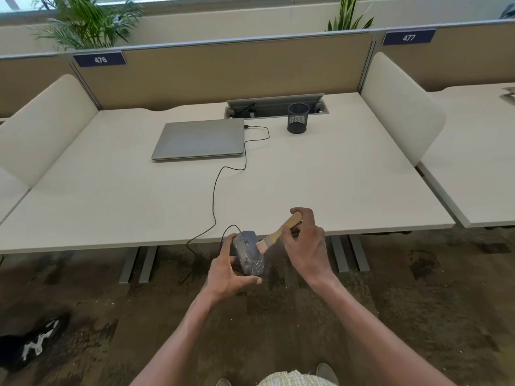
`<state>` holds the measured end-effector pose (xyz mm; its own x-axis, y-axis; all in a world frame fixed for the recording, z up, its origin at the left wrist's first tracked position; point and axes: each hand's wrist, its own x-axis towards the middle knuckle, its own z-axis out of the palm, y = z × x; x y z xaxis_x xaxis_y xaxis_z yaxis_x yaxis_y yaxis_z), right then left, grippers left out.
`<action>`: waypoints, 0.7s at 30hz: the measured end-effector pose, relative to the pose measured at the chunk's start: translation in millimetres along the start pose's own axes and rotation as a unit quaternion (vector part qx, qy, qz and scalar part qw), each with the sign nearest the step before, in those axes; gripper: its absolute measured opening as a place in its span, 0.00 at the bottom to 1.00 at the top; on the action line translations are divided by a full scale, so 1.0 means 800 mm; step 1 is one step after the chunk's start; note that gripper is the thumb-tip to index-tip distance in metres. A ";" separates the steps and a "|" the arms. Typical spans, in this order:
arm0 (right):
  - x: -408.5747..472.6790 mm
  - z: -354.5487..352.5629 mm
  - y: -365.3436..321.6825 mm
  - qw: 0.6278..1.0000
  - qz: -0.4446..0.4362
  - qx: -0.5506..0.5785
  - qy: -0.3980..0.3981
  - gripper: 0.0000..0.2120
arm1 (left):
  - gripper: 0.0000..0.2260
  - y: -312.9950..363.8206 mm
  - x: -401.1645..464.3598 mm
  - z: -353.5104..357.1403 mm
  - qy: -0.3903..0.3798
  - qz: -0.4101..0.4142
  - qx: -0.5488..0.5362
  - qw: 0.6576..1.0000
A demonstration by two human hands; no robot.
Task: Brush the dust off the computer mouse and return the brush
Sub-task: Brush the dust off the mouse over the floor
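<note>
Dusty dark grey computer mouse (249, 256) held off the near edge of the pale surface (167, 196), long axis pointing away, left hand (231, 274) fingers grasping it. Wooden-handled brush (278, 232) slanting down-left, bristles touching the mouse, clenched in right hand (305, 246) fingers.

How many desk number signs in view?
2. The 476 sign hangs on the partition at upper left; the 477 sign on the partition at upper right. More may sit outside the picture.

Desk layout — your position at its near edge

Laptop (199, 140) lies left of the pen cup (298, 118) on the desk (334, 185); you hold the mouse (249, 256) before the edge — brush (278, 232) to its right.
</note>
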<state>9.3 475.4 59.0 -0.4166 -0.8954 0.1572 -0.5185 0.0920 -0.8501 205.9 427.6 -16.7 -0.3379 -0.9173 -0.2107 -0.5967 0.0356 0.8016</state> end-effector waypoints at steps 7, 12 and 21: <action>-0.023 0.011 -0.003 0.999 -0.036 0.001 -0.020 0.18 | 0.58 0.013 -0.004 0.000 0.013 -0.001 -0.002 1.000; -0.025 0.005 -0.001 0.998 -0.058 -0.032 -0.007 0.19 | 0.58 0.012 -0.008 -0.002 0.018 -0.006 0.009 1.000; -0.032 0.008 -0.001 0.999 -0.045 0.000 -0.023 0.18 | 0.58 0.019 -0.006 -0.004 0.019 0.002 0.008 1.000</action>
<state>24.9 496.0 52.5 -0.3325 -0.9194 0.2101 -0.5526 0.0094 -0.8334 201.1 431.0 -1.6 -0.3124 -0.9317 -0.1854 -0.6071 0.0456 0.7933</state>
